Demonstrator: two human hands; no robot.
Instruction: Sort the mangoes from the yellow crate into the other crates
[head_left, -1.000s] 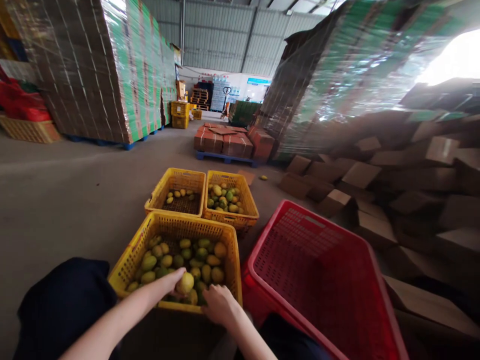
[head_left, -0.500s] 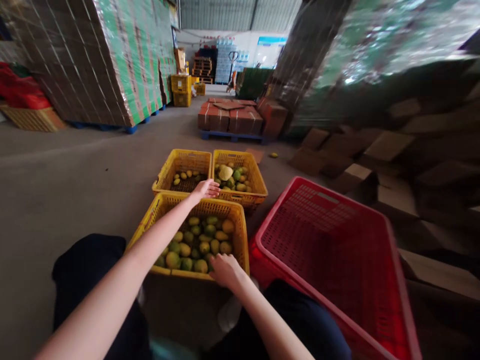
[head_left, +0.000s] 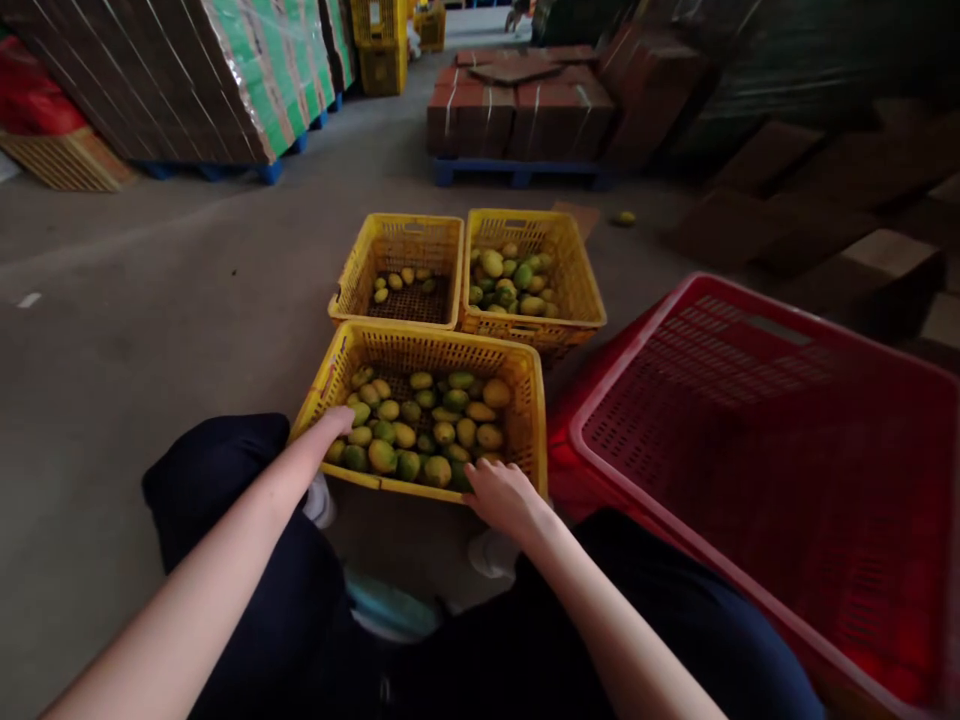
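Green and yellow fruits, which look like mangoes (head_left: pixel 404 435), lie loose in the front yellow crate (head_left: pixel 427 345). My left hand (head_left: pixel 339 418) reaches over this crate's left side, against the fruits there. Its fingers are bunched and mostly hidden, so I cannot make out whether it grips one. At the front right corner, my right hand (head_left: pixel 504 492) is bent over the crate's rim, fingertips inside beside the fruits. Behind stand a yellow crate (head_left: pixel 415 222) with a few fruits on the left and another yellow crate (head_left: pixel 581 270) with more fruits on the right.
A big red crate (head_left: pixel 637 385) stands by my right knee. Farther off are strapped cartons (head_left: pixel 480 110) on a blue pallet (head_left: pixel 517 172) and a wrapped green stack (head_left: pixel 262 70). Cardboard boxes (head_left: pixel 832 275) lie at right. One fruit (head_left: pixel 624 218) is on the floor.
My left hand came back from the rear crates, where it was spread open, to the front crate's left side. A pale yellow fruit has settled in the rear right crate. My view tilted down.
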